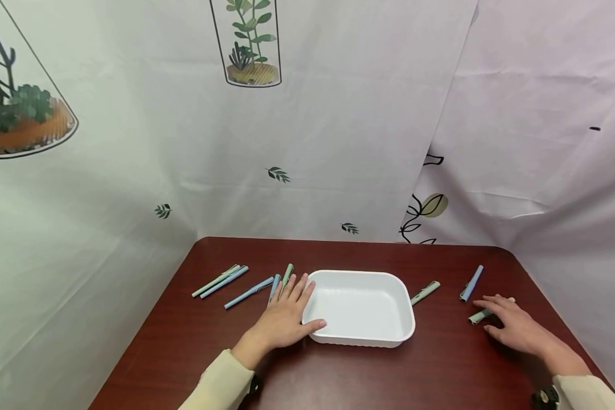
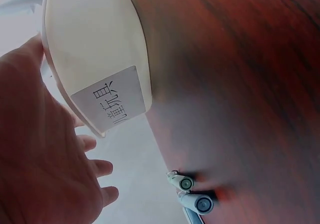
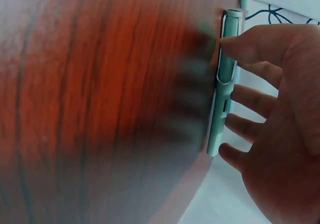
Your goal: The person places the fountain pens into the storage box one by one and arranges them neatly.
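My left hand point(image 1: 282, 320) lies across the left rim of a white plastic box point(image 1: 359, 307), fingers spread and fairly straight, thumb over the rim. The box's side with a printed label point(image 2: 107, 99) faces the left wrist camera. Over a green pen point(image 1: 479, 316) at the table's right is my right hand point(image 1: 515, 327), its fingers loosely bent and partly hiding the pen. In the right wrist view the thumb and fingers are around that green pen point(image 3: 218, 119) without a clear grip; whether they touch it I cannot tell. Nothing lies inside the box.
Left of the box lie several pens, among them a green pen point(image 1: 216, 281) and a blue pen point(image 1: 249, 292). Another green pen point(image 1: 425, 292) sits just right of the box, and a blue pen point(image 1: 472, 282) farther right. Behind the dark red table point(image 1: 369, 376) hangs a printed white cloth point(image 1: 338, 142).
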`<state>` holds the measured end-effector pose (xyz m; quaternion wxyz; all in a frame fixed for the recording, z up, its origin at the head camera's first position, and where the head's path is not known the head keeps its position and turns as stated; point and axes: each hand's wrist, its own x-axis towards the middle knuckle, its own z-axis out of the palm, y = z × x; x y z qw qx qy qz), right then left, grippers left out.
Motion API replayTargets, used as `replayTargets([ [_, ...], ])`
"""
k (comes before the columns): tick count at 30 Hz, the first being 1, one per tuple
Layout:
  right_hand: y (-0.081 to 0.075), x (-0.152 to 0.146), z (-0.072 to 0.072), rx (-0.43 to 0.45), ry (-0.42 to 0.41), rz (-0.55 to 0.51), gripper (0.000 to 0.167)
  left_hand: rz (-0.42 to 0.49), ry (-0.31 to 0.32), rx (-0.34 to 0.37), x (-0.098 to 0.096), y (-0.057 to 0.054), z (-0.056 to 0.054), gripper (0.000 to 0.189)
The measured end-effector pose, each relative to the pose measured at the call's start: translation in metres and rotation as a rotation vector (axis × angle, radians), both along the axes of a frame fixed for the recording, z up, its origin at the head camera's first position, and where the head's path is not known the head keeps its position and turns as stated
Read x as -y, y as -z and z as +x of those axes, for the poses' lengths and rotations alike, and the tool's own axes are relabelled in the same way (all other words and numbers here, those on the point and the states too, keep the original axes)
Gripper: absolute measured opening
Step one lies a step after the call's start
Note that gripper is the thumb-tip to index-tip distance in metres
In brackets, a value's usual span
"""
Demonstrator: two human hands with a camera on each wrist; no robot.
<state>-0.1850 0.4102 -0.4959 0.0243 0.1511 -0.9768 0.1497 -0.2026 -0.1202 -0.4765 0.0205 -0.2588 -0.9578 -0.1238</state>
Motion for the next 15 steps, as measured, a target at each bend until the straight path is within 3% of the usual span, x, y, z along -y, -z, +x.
replayTargets([
  [6,0.0008,-0.0024,-0.0018,-0.005,-0.018,0.024,0.042,-0.018,0.014,-0.001,-0.0030,0.0025,-0.0046,0.094],
  [10,0.0024,-0.0029,-0.0034,-0.079,-0.053,0.055,0.034,-0.039,0.012,0.006,-0.0048,0.0026,-0.0049,0.095],
  [15,0.0068,-0.0037,-0.0032,-0.242,-0.108,0.091,0.029,-0.044,0.005,0.023,-0.0063,0.0019,-0.0038,0.098],
])
